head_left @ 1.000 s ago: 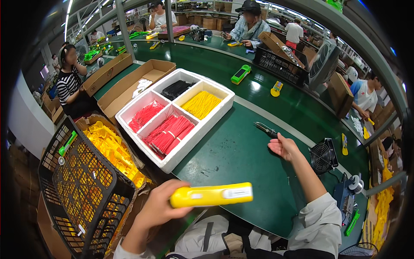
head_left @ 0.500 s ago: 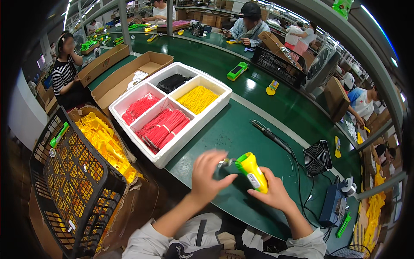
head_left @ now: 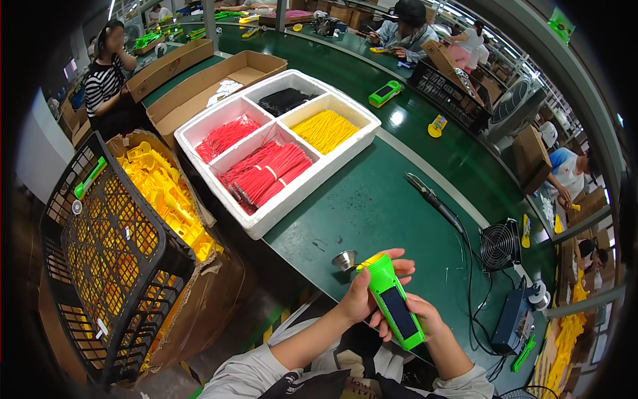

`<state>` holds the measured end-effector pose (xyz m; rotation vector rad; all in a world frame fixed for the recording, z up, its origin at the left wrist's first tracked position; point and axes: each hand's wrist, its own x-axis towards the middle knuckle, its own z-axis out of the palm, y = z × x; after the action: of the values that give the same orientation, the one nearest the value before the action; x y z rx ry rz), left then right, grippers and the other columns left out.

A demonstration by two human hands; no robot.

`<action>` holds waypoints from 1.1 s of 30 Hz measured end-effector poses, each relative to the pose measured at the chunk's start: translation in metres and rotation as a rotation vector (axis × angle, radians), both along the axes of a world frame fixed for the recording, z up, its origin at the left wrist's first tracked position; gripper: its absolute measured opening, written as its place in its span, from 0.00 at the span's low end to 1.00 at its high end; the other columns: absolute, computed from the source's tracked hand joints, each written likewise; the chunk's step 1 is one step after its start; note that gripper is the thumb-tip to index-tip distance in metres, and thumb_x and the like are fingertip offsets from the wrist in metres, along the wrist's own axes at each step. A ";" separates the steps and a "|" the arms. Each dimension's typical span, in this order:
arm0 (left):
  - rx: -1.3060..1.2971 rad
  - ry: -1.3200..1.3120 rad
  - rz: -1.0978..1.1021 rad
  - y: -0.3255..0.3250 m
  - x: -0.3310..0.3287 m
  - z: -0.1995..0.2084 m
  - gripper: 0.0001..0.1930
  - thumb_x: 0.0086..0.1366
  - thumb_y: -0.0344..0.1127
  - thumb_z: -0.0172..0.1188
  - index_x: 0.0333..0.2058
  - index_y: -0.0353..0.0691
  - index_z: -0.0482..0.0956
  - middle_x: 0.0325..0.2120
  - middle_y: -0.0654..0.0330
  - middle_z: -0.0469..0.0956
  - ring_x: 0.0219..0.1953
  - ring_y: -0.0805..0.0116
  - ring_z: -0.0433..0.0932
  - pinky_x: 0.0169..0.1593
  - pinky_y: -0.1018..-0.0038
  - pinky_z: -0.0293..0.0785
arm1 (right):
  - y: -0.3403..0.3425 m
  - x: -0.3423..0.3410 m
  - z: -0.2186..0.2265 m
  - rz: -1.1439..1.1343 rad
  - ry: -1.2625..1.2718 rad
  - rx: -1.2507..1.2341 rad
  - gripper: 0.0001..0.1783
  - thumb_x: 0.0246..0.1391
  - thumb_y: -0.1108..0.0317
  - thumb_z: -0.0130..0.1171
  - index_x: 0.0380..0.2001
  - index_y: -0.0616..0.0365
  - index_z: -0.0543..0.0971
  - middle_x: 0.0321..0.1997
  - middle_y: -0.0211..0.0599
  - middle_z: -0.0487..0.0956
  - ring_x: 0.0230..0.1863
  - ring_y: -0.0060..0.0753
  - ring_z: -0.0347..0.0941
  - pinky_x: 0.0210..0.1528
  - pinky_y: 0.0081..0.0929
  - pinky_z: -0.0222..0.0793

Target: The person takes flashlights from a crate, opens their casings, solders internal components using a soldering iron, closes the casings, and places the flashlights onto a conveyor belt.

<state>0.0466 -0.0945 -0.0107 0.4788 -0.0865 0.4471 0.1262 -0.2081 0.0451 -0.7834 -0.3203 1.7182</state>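
A green flashlight body (head_left: 383,278) with a dark panel on its upward side lies tilted between my hands, its wide end pointing away from me. My left hand (head_left: 355,302) wraps round it near the wide end, thumb on the near side and fingers behind. Lower down, my right hand (head_left: 428,319) grips the body's right edge with the thumb by the panel. A silver reflector cup (head_left: 344,259) is just left of the wide end, seemingly joined by a thin yellow wire. Whether the cup rests on the green table (head_left: 312,233), I cannot tell.
A white foam box (head_left: 266,223) holds red, black and yellow wires in compartments. On the left, a black crate (head_left: 126,266) leans by a carton of yellow parts (head_left: 159,193). To the right are a soldering iron (head_left: 435,203), a small fan (head_left: 500,246) and a blue station (head_left: 515,322).
The flashlight body has turned over, from its yellow side with the switch to its green side with the panel. My left hand has moved from the reflector cup onto the body.
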 end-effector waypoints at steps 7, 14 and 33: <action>-0.260 0.244 0.245 -0.005 0.002 -0.001 0.30 0.60 0.62 0.31 0.36 0.39 0.66 0.31 0.61 0.69 0.34 0.70 0.68 0.39 0.74 0.65 | 0.032 0.001 0.022 -0.434 -1.958 0.126 0.21 0.36 0.63 0.61 0.36 0.60 0.72 0.31 0.42 0.72 0.32 0.40 0.69 0.37 0.28 0.65; -0.319 0.318 0.303 -0.021 0.011 -0.007 0.27 0.64 0.56 0.25 0.43 0.38 0.63 0.39 0.60 0.68 0.43 0.73 0.68 0.47 0.75 0.64 | 0.083 0.002 0.021 -0.115 -2.120 0.418 0.16 0.35 0.59 0.62 0.19 0.60 0.71 0.19 0.38 0.68 0.29 0.41 0.64 0.32 0.30 0.60; -0.433 0.358 0.438 -0.026 0.018 0.001 0.23 0.65 0.53 0.27 0.39 0.40 0.64 0.35 0.66 0.66 0.39 0.80 0.65 0.45 0.81 0.60 | 0.092 0.005 0.015 -0.037 -1.919 0.401 0.15 0.45 0.66 0.53 0.09 0.59 0.71 0.08 0.38 0.64 0.12 0.36 0.59 0.23 0.26 0.54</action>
<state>0.0643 -0.1208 -0.0098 0.1398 0.4613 0.7796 0.1316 -0.1158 0.0599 -1.8444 -1.7811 0.2790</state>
